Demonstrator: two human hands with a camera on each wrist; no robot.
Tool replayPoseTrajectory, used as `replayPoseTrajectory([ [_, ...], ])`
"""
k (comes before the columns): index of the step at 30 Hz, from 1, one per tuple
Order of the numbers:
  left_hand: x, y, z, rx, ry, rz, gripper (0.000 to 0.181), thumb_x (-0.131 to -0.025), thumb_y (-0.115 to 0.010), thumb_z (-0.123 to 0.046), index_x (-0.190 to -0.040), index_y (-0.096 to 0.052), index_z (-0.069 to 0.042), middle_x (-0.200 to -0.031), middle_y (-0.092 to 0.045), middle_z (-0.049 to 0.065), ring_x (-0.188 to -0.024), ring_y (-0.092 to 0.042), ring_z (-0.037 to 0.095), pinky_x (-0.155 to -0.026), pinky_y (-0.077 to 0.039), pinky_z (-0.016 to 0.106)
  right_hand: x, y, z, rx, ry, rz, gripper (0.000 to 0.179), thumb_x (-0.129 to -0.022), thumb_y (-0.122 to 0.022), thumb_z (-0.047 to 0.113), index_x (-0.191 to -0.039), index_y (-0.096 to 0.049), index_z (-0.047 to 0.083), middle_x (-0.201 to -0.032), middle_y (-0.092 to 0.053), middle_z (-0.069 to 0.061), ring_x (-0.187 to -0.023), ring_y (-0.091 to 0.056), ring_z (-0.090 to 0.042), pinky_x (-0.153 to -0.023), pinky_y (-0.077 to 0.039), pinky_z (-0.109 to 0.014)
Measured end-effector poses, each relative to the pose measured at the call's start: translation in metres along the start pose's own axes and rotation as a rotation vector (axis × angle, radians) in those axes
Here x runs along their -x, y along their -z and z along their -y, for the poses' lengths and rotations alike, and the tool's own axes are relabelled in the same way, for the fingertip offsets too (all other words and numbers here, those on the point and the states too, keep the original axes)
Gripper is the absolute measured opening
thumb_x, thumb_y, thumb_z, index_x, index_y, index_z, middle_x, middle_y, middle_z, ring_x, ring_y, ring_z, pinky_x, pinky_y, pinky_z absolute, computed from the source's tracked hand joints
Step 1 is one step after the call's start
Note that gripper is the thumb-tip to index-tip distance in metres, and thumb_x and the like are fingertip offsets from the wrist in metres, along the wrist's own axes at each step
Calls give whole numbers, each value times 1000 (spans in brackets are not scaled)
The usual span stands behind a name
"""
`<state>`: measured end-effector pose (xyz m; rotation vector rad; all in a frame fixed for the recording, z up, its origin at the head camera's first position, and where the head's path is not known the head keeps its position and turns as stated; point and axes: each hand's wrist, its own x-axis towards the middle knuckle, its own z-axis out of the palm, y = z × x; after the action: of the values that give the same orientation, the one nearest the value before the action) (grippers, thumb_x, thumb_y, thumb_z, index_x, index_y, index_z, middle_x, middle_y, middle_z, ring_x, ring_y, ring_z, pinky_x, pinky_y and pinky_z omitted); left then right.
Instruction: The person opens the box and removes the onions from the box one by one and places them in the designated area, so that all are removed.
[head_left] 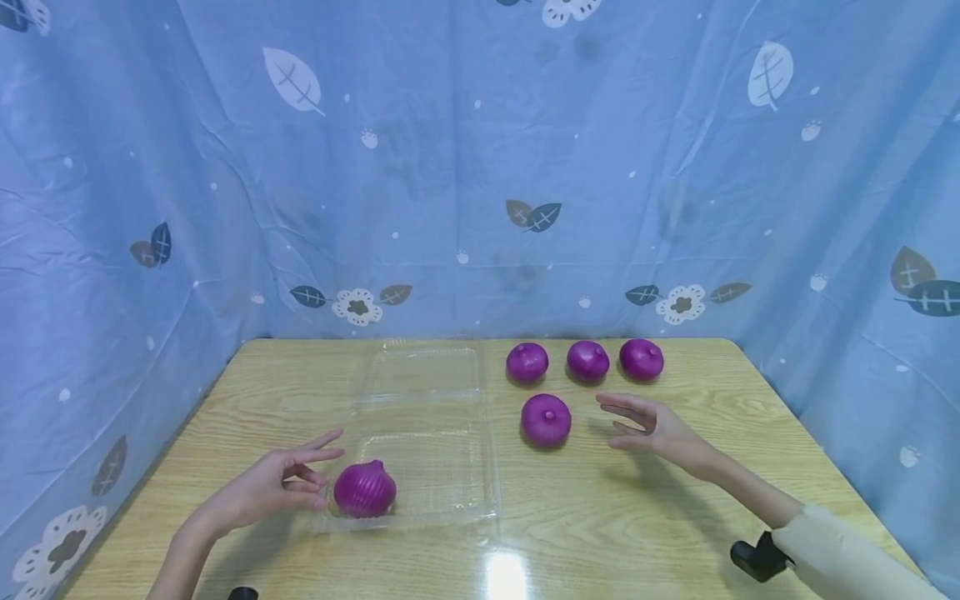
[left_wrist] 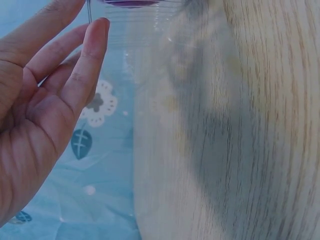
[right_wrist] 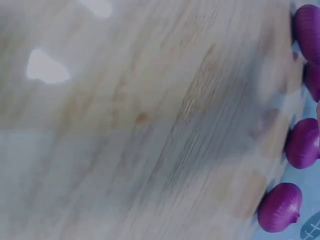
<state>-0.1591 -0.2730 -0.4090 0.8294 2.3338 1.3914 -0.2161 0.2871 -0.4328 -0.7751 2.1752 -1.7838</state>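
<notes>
A purple onion (head_left: pixel 365 489) sits in the front left corner of a clear plastic clamshell box (head_left: pixel 442 475), whose lid (head_left: pixel 423 372) lies folded back behind it. Just left of that onion is my left hand (head_left: pixel 273 482), fingers extended and loosely bent, its fingertips close to the box's wall; whether they touch it I cannot tell. In the left wrist view the left hand (left_wrist: pixel 47 95) holds nothing. My right hand (head_left: pixel 660 433) hovers with parted fingers right of another onion (head_left: pixel 546 420), apart from it. Only a sliver of that hand enters the right wrist view.
Along the table's back edge stand three more onions, the left one (head_left: pixel 527 362), the middle one (head_left: pixel 588 361) and the right one (head_left: pixel 641 360). The wooden table (head_left: pixel 585 533) ends at a blue patterned curtain (head_left: pixel 457 167) on the back and sides.
</notes>
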Motion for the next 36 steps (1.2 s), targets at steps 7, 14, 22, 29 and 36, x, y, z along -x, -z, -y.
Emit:
replayPoseTrajectory([
  [7,1,0,0,-17,2,-22,73,-84,-72,-12,-142,-34,11,-141,-34,-33,-95,-61,15,-84,-55,27,15,-17,17,-37,22,61,48,-90,-59,-7,-135,-42,-13,-133,-56,6,-123,-51,-10,-97,-45,-39],
  [14,4,-2,-1,-31,12,-36,73,-84,-73,-15,-142,-36,8,-148,-34,-21,-96,-61,16,-85,-54,26,32,-42,35,-209,43,257,51,-87,-56,-15,-136,-39,-15,-137,-54,-2,-124,-51,-18,-98,-45,-42],
  [22,0,-3,-5,15,61,-26,70,-83,-73,-14,-140,-39,9,-152,-17,30,-95,-60,18,-86,-53,25,49,-57,42,-311,55,448,50,-90,-51,-16,-138,-39,-10,-139,-52,-7,-124,-51,-22,-101,-43,-41],
  [29,-2,-3,-7,7,53,-26,73,-83,-73,-13,-142,-36,10,-148,-24,32,-103,-60,23,-89,-53,27,44,-77,41,-230,97,428,46,-92,-51,-13,-137,-42,-7,-137,-52,-8,-123,-52,-26,-98,-46,-45],
  [36,-1,0,-9,-7,41,-17,73,-83,-73,-13,-141,-36,10,-148,-25,31,-103,-60,23,-89,-53,29,16,-106,43,-170,95,320,45,-91,-57,-6,-135,-46,-6,-134,-53,-16,-121,-53,-29,-96,-49,-40],
])
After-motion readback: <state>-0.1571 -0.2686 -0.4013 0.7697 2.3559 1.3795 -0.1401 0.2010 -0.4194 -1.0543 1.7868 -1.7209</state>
